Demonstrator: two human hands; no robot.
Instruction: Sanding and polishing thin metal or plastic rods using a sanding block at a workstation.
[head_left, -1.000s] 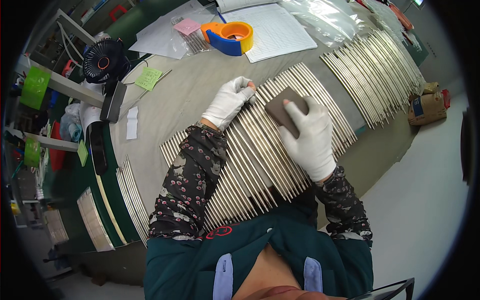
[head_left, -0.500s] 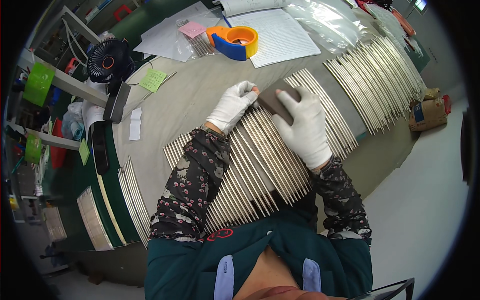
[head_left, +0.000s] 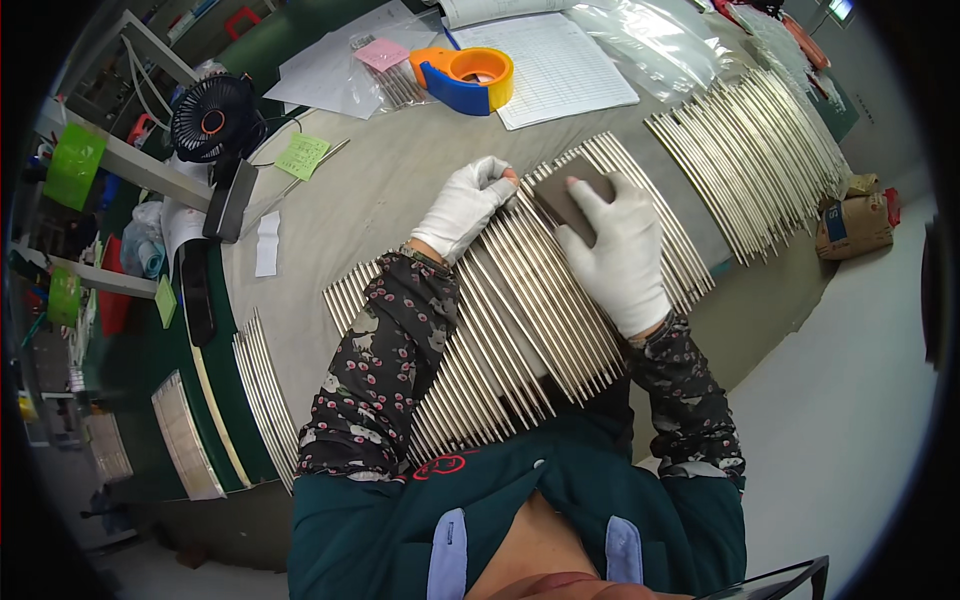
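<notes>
My right hand [head_left: 625, 255], in a white glove with bare fingertips, holds a flat grey-brown block like a sanding sponge [head_left: 563, 193]. The block lies over the far ends of a row of thin metal rods [head_left: 520, 310]. My left hand [head_left: 465, 210], gloved the same way, is closed in a pinch at the far ends of the same row; what its fingertips hold is hidden. These rods lie side by side, their near ends reaching close to my body. A narrower group of rods [head_left: 655, 220] lies just right of my right hand.
A large rod bundle [head_left: 750, 165] lies far right and a small one [head_left: 266, 390] at left. Behind are an orange and blue tape dispenser [head_left: 468, 80], a ruled sheet [head_left: 560, 75], and plastic bags [head_left: 655, 45]. A black fan [head_left: 215, 120] stands at the far left.
My right hand has slid the block a little to the right, uncovering more rod ends beside my left hand. The left hand has stayed nearly in place.
</notes>
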